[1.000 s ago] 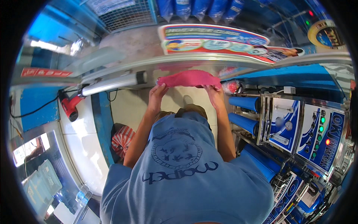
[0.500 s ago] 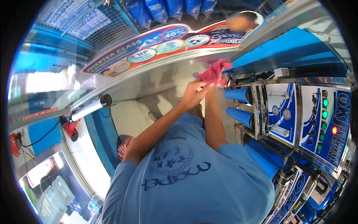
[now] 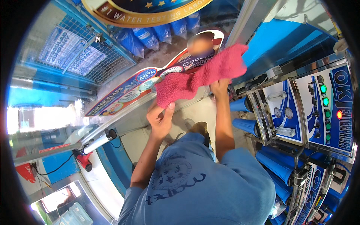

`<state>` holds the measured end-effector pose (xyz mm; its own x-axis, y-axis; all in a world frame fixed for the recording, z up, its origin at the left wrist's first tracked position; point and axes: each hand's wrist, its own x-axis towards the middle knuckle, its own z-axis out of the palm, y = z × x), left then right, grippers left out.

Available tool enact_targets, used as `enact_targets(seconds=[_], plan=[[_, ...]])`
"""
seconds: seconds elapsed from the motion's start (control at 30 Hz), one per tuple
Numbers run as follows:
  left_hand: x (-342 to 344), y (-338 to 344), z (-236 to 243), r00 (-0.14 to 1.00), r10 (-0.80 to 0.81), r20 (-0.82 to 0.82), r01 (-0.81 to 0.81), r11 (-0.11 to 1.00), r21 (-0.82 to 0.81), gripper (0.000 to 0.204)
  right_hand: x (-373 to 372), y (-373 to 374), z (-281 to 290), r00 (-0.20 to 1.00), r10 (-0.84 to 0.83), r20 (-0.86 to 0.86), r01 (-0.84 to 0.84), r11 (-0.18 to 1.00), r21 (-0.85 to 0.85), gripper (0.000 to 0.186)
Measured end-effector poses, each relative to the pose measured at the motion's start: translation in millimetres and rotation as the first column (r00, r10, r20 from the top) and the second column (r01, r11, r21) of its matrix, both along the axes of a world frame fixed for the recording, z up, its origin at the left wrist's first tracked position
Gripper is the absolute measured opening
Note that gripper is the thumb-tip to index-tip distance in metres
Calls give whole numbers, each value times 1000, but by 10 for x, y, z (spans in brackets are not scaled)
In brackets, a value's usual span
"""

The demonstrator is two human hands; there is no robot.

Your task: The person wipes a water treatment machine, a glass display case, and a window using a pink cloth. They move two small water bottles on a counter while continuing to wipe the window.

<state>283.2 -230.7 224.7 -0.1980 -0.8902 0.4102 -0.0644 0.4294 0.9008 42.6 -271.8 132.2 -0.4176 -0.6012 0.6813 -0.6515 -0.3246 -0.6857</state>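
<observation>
Silver metal window framing (image 3: 249, 22) is slanting at one o'clock while we are holding a fuzzy pink cloth strip (image 3: 200, 77) around twelve, left hand (image 3: 160, 117) pinching its near edge, right hand (image 3: 220, 88) gripping its other end, floppy folds risking a snag there.

I'm holding the left hand (image 3: 160, 119) in a thumb-and-finger pinch; the right hand (image 3: 220, 89) is sitting farther forward, partly hidden, and both forearms (image 3: 145, 161) are stretching behind them.
</observation>
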Motion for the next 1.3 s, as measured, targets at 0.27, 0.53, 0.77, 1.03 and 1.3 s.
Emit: enact_targets(seconds=[0.27,0.53,0.77,1.03,1.3], plan=[[-69,41,-45,991,-95,94,109,981,-163,17,-160,-554,88,981,-167,-99,158,983,-97,47],[-170,290,-272,880,-434,191,431,900,61,20,132,159,-382,985,-49,166,64,994,-89,55],[-309,376,248,881,-471,46,473,876,-91,21,-454,-429,669,996,-63,-69,49,981,-186,57],[-417,154,833,913,-408,7,369,820,-437,16,-68,423,646,955,18,-296,-20,1000,-2,55],[-353,256,-340,928,-373,9,368,918,147,16,-31,-285,9,984,-152,-93,149,988,-45,53]])
